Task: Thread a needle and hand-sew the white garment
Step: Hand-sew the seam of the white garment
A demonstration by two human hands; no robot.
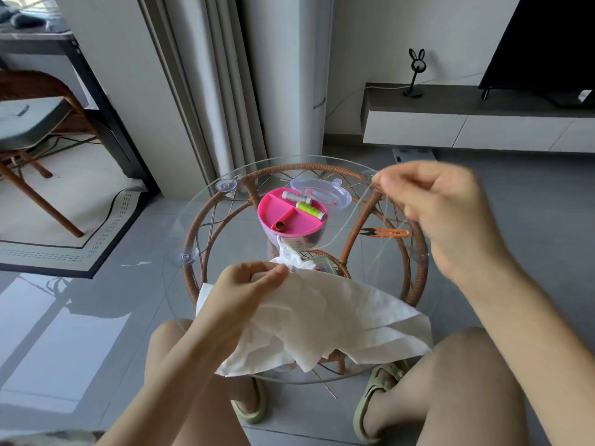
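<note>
Centrally, pink box holding grey spool, green spool; left hand pinching white garment; right hand pinching thread.

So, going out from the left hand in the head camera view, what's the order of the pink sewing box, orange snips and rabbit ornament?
1. Pink sewing box, on the glass table just beyond the left hand, which grips the white garment.
2. Orange snips, farther right on the table.
3. Rabbit ornament, far back on the wall shelf.

Bright daylight from the left, glare patches on the floor tiles, right hand motion-blurred (edges bowed).
</note>
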